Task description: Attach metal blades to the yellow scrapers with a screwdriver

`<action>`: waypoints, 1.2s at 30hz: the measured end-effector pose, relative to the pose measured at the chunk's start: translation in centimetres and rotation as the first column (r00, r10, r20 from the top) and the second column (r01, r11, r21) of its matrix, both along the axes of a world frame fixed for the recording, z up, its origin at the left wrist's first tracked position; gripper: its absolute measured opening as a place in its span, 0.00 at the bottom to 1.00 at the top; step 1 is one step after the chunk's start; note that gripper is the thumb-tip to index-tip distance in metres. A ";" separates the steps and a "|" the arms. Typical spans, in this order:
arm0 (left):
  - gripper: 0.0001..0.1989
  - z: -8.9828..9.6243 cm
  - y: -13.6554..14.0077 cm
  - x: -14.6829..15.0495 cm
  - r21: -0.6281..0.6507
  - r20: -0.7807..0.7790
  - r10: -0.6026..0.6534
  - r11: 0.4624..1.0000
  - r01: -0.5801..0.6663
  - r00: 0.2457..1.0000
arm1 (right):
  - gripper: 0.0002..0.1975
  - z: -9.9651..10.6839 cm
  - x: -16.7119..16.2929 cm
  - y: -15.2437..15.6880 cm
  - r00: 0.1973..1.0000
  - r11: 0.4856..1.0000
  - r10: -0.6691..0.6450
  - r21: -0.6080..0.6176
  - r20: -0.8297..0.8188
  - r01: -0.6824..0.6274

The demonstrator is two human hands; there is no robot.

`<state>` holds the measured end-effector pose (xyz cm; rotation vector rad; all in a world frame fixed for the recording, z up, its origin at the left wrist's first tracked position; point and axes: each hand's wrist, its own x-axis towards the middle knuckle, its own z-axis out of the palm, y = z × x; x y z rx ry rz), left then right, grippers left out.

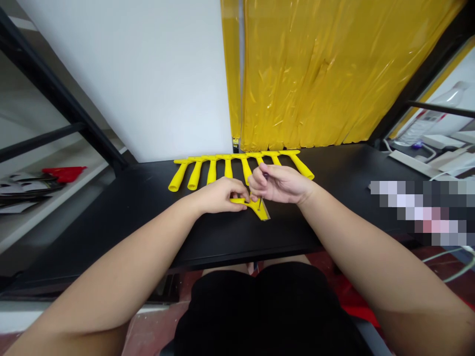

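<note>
A yellow T-shaped scraper with a clear strip along its edge lies on the black table. My left hand is closed on its handle, close to the head. Above the scraper my right hand is closed around a thin metal driver. The driver points down, its tip on or just over a screw spot on the scraper head. Most of the driver is hidden in my fingers, so its exact type does not show. Behind my hands, several like yellow scrapers stand in a row, handles towards me.
A white panel and a yellow film-wrapped panel rise at the table's back edge. Black frame posts flank the table. A plastic bottle stands at the right, and a shelf with a red item is at the left.
</note>
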<state>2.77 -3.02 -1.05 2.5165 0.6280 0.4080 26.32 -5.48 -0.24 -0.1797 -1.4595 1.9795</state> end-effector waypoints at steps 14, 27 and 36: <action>0.06 0.4 -0.3 0.0 0.013 0.035 -0.018 1.000 0.018 0.999 | 0.22 0.6 0.3 -0.4 0.998 1.000 0.004 0.000 0.068 -0.004; 0.07 0.7 -0.7 0.1 0.024 0.018 0.003 1.000 -0.003 1.000 | 0.24 1.2 0.1 -0.9 0.990 0.995 -0.095 -0.015 0.104 0.097; 0.09 2.0 -1.5 -0.2 -0.004 0.015 0.098 0.995 -0.098 0.995 | 0.25 2.5 1.7 0.1 0.893 0.893 -0.449 -0.024 -0.016 0.449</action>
